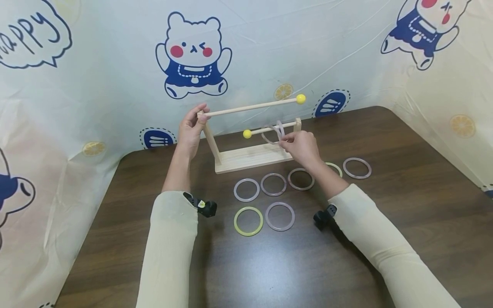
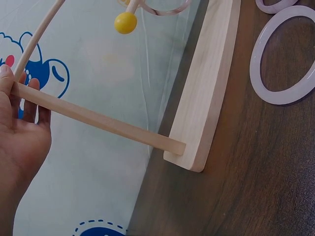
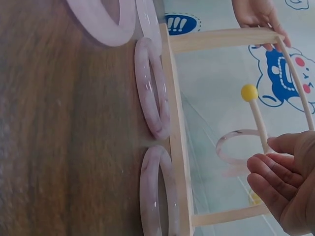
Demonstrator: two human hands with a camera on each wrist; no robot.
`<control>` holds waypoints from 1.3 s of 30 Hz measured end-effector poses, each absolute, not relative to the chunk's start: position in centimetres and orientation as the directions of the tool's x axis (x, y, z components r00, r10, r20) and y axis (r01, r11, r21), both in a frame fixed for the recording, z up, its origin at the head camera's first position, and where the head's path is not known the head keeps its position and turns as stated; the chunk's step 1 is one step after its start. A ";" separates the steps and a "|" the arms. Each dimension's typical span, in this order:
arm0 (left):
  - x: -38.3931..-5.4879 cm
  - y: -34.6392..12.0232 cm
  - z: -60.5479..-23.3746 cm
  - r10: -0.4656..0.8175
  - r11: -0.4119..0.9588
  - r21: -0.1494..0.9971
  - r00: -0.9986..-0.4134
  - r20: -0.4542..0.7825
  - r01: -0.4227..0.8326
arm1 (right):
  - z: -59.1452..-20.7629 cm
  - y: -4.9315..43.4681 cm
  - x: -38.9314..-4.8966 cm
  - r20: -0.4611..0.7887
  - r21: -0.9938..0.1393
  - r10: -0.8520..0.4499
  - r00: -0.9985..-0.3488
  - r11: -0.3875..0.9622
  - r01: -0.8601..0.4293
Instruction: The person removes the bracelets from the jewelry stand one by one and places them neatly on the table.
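A wooden bangle stand (image 1: pixel 254 159) has a post at each end, each bearing a rod tipped with a yellow ball. My left hand (image 1: pixel 190 130) grips the top of the left post, where the long upper rod (image 1: pixel 252 107) joins it; the left wrist view shows the thumb and fingers around that joint. Two bangles hang around the lower rod: a pale one (image 3: pixel 227 147) and a lavender one (image 1: pixel 280 128). At the lavender bangle's lower edge, my right hand (image 1: pixel 302 147) pinches with thumb and fingertips. The exact contact is partly hidden in the right wrist view.
In front of the stand lie several loose bangles, among them a green one (image 1: pixel 248 221), a lavender one (image 1: pixel 280 217) and another at the right (image 1: pixel 357 168). My right forearm partly covers a green bangle (image 1: pixel 334 167). A printed cloth (image 1: pixel 254 51) hangs behind the brown table (image 1: pixel 154 273).
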State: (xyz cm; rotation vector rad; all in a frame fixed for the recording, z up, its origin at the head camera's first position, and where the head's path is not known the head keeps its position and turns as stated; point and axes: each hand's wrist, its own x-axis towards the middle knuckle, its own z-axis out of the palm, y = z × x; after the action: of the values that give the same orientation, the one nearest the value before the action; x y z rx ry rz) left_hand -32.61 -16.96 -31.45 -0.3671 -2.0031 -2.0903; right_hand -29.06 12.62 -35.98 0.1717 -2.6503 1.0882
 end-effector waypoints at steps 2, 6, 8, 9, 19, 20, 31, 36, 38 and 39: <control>-32.6 -17.0 -31.5 0.013 -0.048 0.944 -0.945 0.327 0.326 | -36.1 12.7 -29.2 0.280 -0.676 0.000 -0.960 0.710 -0.197; -32.9 -17.0 -31.5 0.003 -0.028 0.950 -0.950 0.311 0.311 | -36.2 12.9 -29.6 0.284 -0.665 0.008 -0.959 0.722 -0.191; -32.8 -17.0 -31.5 -0.001 -0.025 0.953 -0.953 0.303 0.303 | -36.2 12.9 -29.7 0.293 -0.653 0.006 -0.956 0.732 -0.196; -32.9 -17.0 -31.4 -0.003 -0.022 0.954 -0.954 0.298 0.298 | -36.2 12.9 -29.8 0.296 -0.648 0.005 -0.955 0.736 -0.197; -32.7 -16.9 -31.3 -0.003 -0.001 0.951 -0.951 0.308 0.308 | -36.8 12.8 -30.8 0.247 -0.642 -0.017 -0.969 0.746 -0.177; -32.7 -16.9 -31.3 -0.001 -0.003 0.951 -0.951 0.310 0.310 | -36.9 12.8 -30.9 0.245 -0.648 -0.018 -0.969 0.741 -0.177; -32.6 -16.9 -31.2 0.003 -0.032 0.955 -0.955 0.295 0.295 | -37.2 12.3 -31.3 0.303 -0.660 -0.035 -0.952 0.713 -0.236; -32.7 -17.0 -31.3 0.007 -0.021 0.954 -0.954 0.300 0.300 | -37.1 12.1 -31.1 0.320 -0.642 -0.043 -0.947 0.725 -0.250; -32.8 -17.0 -31.4 0.007 -0.020 0.953 -0.953 0.302 0.302 | -37.1 12.0 -31.1 0.320 -0.639 -0.045 -0.946 0.727 -0.251; -32.8 -17.0 -31.3 0.007 -0.020 0.952 -0.953 0.304 0.304 | -37.1 12.0 -31.0 0.321 -0.638 -0.044 -0.946 0.728 -0.250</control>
State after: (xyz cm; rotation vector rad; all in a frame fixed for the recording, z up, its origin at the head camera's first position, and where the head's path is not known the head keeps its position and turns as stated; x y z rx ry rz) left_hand -32.77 -16.97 -31.35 -0.3315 -2.0399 -2.0781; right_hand -31.05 11.97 -37.13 0.2310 -2.6482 1.0384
